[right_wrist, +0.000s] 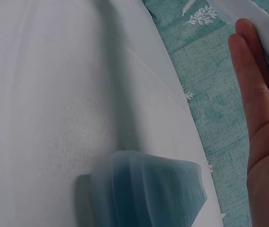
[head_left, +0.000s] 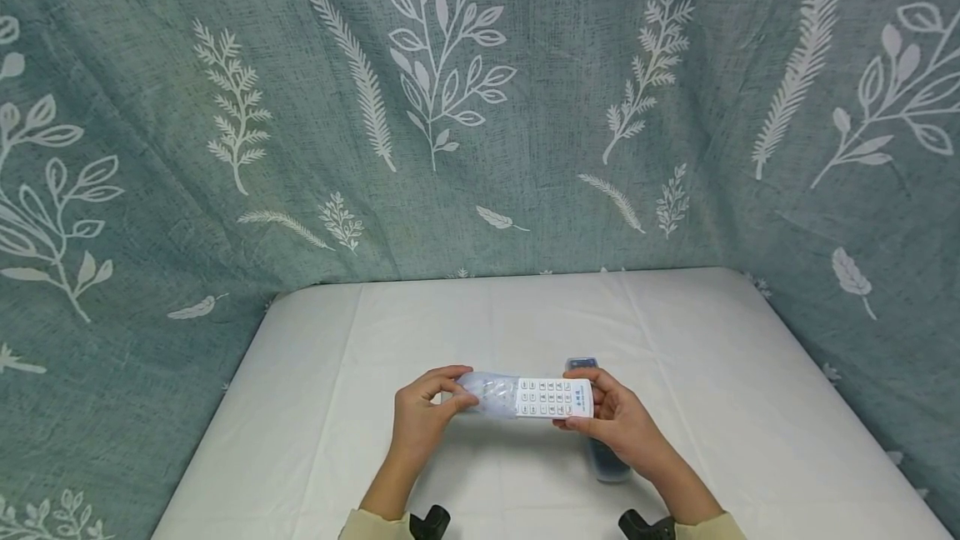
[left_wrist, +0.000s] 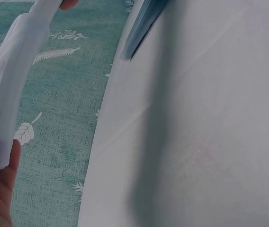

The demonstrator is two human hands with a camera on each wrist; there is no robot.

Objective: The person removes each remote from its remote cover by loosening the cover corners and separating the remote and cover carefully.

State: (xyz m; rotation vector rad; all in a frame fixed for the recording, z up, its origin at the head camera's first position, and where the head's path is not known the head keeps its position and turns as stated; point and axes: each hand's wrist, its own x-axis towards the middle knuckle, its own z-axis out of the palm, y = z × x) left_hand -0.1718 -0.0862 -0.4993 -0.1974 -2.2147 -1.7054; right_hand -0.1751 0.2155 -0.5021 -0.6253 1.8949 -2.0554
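A white remote control [head_left: 553, 397] with rows of buttons is held level above the table, its left part inside a translucent plastic sleeve [head_left: 492, 396]. My left hand [head_left: 422, 417] pinches the far left end of the sleeve between thumb and fingers. At the uncovered end, my right hand [head_left: 621, 417] grips the remote. The left wrist view shows the loose sleeve [left_wrist: 12, 90] from the side. Beneath the right hand, a dark, blue-tinted long object [head_left: 609, 463] lies on the table, partly hidden by hand and remote; its kind is unclear.
A white cloth covers the table [head_left: 390, 332]. Behind it and at both sides hangs a green curtain [head_left: 525, 190] with a white leaf print. Black straps [head_left: 431, 522] sit at the wrists, beside the beige sleeve cuffs.
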